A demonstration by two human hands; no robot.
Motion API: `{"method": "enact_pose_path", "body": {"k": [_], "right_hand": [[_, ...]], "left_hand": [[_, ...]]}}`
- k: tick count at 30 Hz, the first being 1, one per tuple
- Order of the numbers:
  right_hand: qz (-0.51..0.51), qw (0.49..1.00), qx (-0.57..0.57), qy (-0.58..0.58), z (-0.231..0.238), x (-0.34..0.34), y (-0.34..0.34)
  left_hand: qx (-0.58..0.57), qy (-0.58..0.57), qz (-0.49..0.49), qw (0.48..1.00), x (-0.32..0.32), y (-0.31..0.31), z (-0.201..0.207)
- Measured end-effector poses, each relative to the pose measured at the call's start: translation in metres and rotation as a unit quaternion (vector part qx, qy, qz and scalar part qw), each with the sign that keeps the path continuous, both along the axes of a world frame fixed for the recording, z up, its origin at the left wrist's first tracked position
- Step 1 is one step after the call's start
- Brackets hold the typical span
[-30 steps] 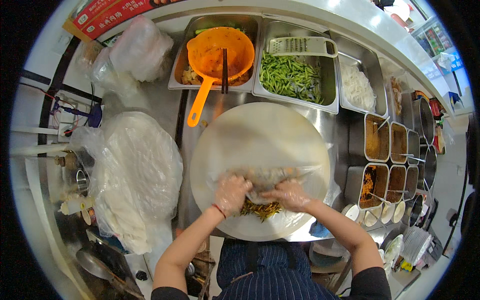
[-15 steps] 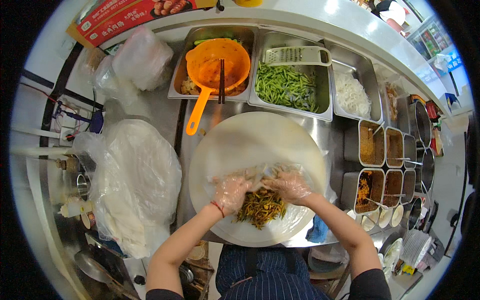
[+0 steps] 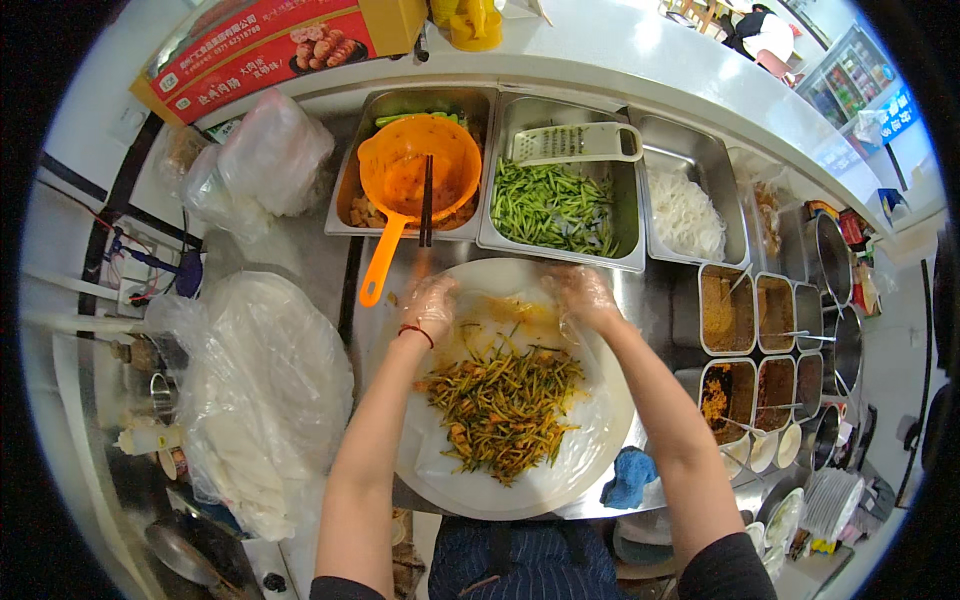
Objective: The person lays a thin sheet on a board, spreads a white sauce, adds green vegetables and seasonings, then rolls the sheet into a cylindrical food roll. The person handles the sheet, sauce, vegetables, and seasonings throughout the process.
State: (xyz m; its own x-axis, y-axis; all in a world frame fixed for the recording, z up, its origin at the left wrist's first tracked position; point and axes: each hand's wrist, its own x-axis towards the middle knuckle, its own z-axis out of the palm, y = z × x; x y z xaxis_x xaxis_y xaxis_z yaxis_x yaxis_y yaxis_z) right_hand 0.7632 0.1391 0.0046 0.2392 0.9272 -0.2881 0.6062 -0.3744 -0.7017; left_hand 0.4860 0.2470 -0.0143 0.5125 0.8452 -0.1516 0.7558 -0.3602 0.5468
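A round white board (image 3: 478,502) lies in front of me, with a thin translucent sheet (image 3: 488,318) spread on it. On the sheet sits a loose heap of sauced, shredded vegetables (image 3: 508,412). Clear plastic gloves cover both hands. My left hand (image 3: 435,302) is closed on the sheet's far left edge, and my right hand (image 3: 582,292) grips its far right edge. Between them, the sheet's far part is stained brown with sauce. My fingertips are partly hidden by the gloves and the sheet.
Beyond the board are metal trays of cucumber shreds (image 3: 555,210) and white noodles (image 3: 685,212). An orange strainer (image 3: 420,165) with chopsticks (image 3: 427,200) rests on the left tray. Seasoning tins (image 3: 727,310) and a blue cloth (image 3: 630,478) are right; plastic-covered sheets (image 3: 270,390) left.
Both hands have moved away from me, taking the sheet's far edge back off the heap. The vegetables now show in full and spread wider. The whole view has shifted slightly.
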Motion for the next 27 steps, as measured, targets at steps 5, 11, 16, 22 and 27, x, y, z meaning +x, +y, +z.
{"method": "enact_pose_path", "body": {"k": [5,11,16,22,27], "right_hand": [[-0.109,0.98,-0.006,-0.168,-0.016,0.012,-0.077],[-0.061,0.966,0.073,-0.238,-0.031,-0.027,-0.169],[-0.148,0.946,0.013,-0.287,-0.047,-0.027,-0.168],[0.044,0.994,0.085,-0.047,0.009,-0.121,-0.094],[0.238,0.966,0.067,0.069,0.021,-0.19,-0.07]], "left_hand": [[0.103,-0.115,0.1,0.983,-0.024,-0.046,-0.003],[0.064,-0.263,0.145,0.952,-0.011,-0.169,0.053],[-0.081,-0.281,0.095,0.952,-0.013,-0.269,0.039],[-0.341,-0.458,0.328,0.753,-0.028,-0.306,0.013],[-0.324,-0.41,0.327,0.787,-0.042,-0.293,-0.007]]}}
